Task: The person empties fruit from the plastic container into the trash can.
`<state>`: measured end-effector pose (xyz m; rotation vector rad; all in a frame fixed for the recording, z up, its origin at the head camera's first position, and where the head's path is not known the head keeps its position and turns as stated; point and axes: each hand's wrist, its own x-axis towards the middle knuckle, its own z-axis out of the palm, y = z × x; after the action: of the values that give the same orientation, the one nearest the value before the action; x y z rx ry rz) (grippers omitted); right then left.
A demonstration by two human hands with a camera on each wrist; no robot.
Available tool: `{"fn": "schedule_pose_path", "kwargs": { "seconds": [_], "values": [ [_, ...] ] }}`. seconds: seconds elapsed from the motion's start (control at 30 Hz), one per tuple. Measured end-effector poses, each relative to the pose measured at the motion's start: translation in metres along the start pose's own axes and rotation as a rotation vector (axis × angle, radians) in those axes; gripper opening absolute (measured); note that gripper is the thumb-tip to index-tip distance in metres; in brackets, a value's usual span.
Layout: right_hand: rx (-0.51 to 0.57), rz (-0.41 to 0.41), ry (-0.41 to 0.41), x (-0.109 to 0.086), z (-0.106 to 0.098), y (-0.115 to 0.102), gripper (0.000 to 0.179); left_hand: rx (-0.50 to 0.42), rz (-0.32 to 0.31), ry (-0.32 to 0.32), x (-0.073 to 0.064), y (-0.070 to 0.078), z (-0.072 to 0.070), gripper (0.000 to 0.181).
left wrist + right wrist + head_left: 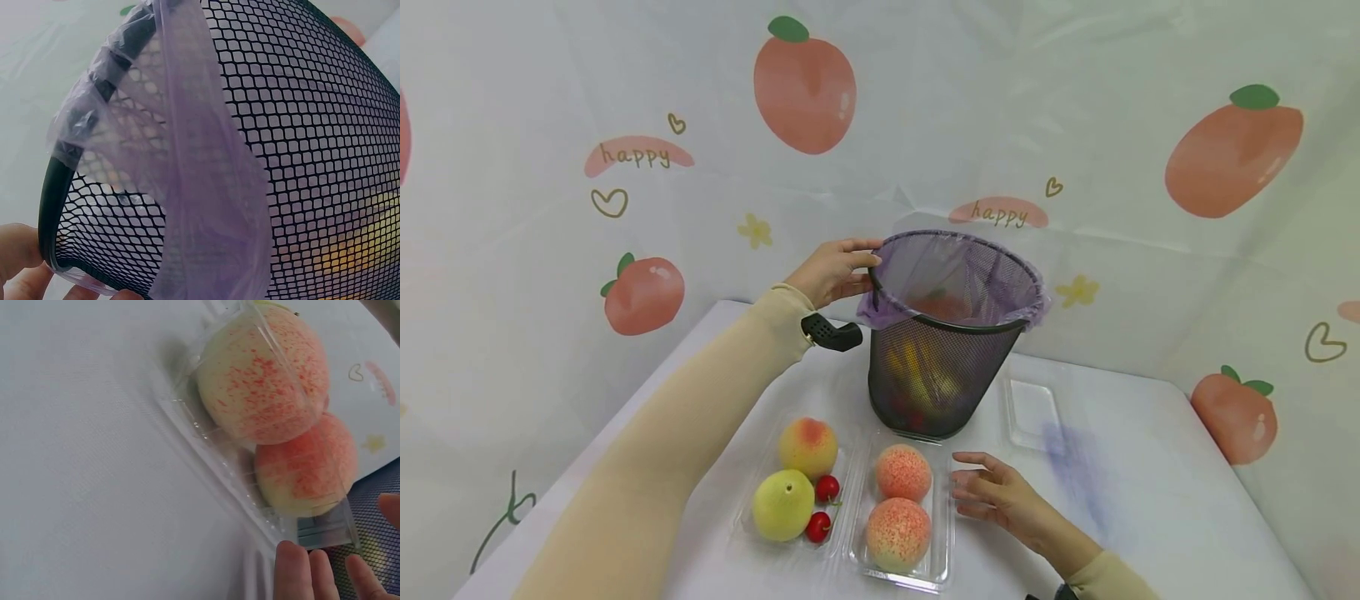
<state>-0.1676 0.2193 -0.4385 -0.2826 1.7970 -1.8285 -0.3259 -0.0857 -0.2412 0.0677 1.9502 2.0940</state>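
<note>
My left hand (835, 271) grips the rim of a black mesh wastebasket (951, 367) at its left side; in the left wrist view the thumb (19, 250) lies outside the dark rim. A purple plastic bag (206, 187) lines the basket and folds over the rim. Yellow and red shapes show through the mesh. Nearer me, my right hand (1003, 500), holding nothing, has its loosely bent fingers beside a transparent plastic tray (946, 542). Two speckled pink peaches (898, 533) sit in that tray, and the right wrist view shows the fingertips (290, 562) close to its end.
Left of the peaches, a second transparent tray (741, 529) holds a yellow-orange peach (808, 447), a yellow-green round fruit (783, 505) and two red cherries (817, 527). Another transparent tray (1033, 408) lies right of the basket. A fruit-printed white cloth (880, 183) hangs behind.
</note>
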Motion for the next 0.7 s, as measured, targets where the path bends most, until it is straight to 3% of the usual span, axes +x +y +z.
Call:
{"fn": "schedule_pose_path", "kwargs": {
  "seconds": [0.33,0.7],
  "values": [
    [0.055,0.046,0.000,0.006,0.008,0.008,0.063,0.007,0.001,0.013,-0.001,-0.001,0.000,0.043],
    [0.019,0.090,0.019,0.010,0.014,0.009,0.065,0.010,0.000,0.012,0.001,-0.002,-0.001,0.043]
  ]
}}
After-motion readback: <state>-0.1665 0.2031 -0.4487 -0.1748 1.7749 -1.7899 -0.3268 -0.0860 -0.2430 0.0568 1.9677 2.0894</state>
